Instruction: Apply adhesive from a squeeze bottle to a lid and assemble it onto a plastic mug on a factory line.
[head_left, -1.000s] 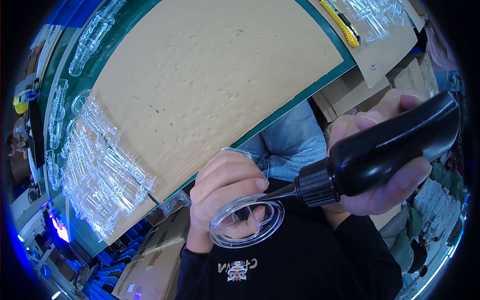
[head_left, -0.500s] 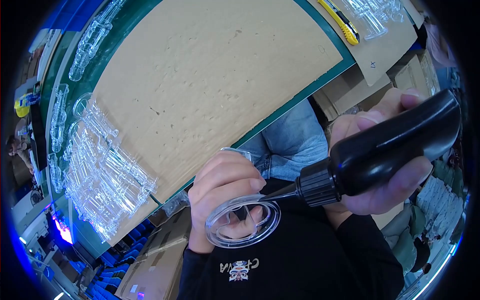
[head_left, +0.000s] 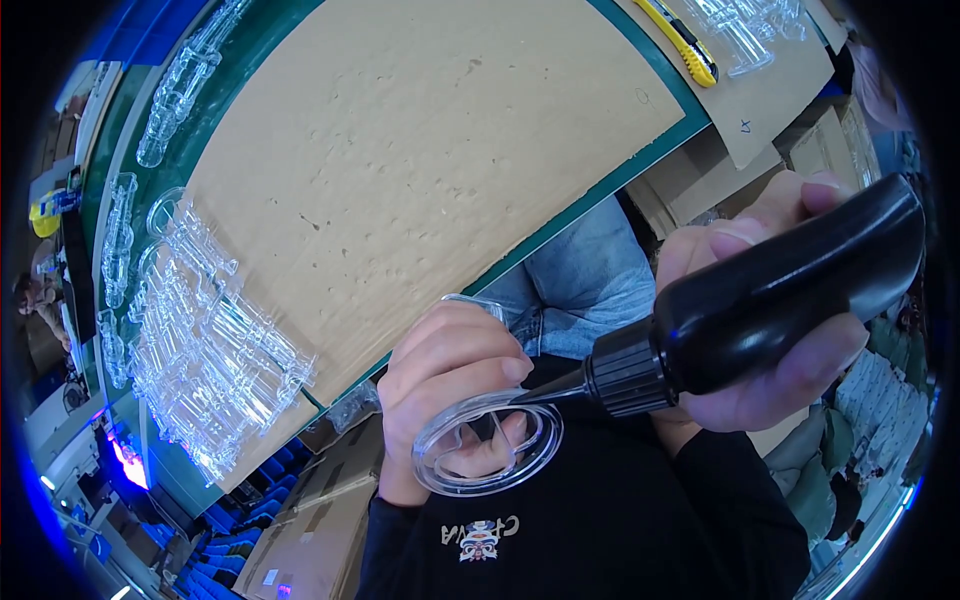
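Note:
My left hand (head_left: pixel 450 385) is closed around a clear plastic or glass part whose round, ring-shaped end (head_left: pixel 487 488) faces me. A bit of its other end shows past my knuckles. My right hand (head_left: pixel 760 290) grips a black squeeze bottle (head_left: pixel 790 295) with a ribbed collar and a thin tapered nozzle. The bottle is tilted, its nozzle tip at the upper rim of the ring, seemingly touching it. Whether any liquid comes out is too small to tell.
A board-covered green table (head_left: pixel 440 150) lies ahead. Many clear parts (head_left: pixel 215 350) are heaped at its left, with others (head_left: pixel 185 90) along the far left edge. At the far right are a yellow utility knife (head_left: pixel 685 45) and more clear pieces (head_left: pixel 745 35). Cardboard boxes (head_left: pixel 320 520) stand below left.
The bottle has shifted slightly to the left, its nozzle tip moving a little along the ring's upper rim. My left hand and the clear part have hardly moved.

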